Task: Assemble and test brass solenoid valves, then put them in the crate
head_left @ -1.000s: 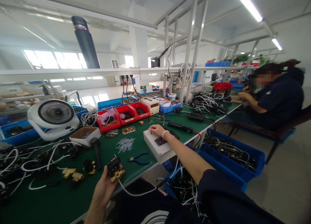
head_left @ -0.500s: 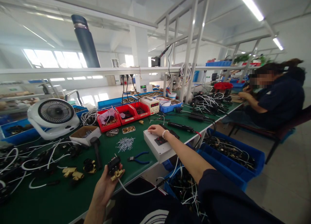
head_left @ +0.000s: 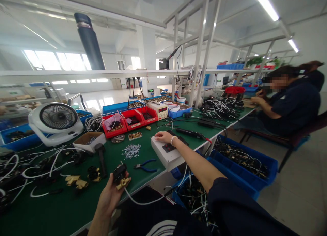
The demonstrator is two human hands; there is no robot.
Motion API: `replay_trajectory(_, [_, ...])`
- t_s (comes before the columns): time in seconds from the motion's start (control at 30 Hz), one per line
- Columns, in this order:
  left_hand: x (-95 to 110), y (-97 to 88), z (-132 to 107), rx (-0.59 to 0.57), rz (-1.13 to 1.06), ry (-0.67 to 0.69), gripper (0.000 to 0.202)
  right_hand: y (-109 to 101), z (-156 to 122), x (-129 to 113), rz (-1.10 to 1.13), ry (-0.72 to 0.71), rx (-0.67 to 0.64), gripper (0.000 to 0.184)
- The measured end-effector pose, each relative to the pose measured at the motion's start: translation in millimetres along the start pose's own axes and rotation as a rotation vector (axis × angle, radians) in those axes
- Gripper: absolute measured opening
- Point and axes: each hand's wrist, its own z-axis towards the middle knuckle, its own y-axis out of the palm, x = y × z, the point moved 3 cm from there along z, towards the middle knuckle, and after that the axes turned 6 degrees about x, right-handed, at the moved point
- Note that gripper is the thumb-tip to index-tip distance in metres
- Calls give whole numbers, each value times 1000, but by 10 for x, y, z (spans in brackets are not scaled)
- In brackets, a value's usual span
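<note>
My left hand is closed around a brass valve with a black housing, held just above the front edge of the bench. A white cable runs from the valve to the right. My right hand, with a beaded bracelet, rests on top of a light grey control box. Its fingers are bent together at the box's far left corner; what they touch is hidden. Blue-handled pliers lie between my hands. A heap of small metal pins lies beyond the pliers.
Brass fittings and black cabled parts lie on the left. A white fan, red bins and a power supply stand behind. A blue crate is below right. A co-worker sits at the far right.
Both hands and the valve stay nearly where they were. The view shifts very slightly, and the person furthest right shows a little more.
</note>
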Motion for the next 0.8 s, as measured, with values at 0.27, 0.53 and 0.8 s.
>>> replay_trajectory(0.27, [-8,-10,17,-12,4,-4,43,-6,-19,-8,0,0,23,23])
replay_trajectory(0.53, [-6,-24,-2,-12,-13,-6,45,-4,-21,-12,22,13,31,23])
replay_trajectory(0.8, [-6,-10,-2,-10,-5,-6,45,-41,-52,-48,54,17,77,24])
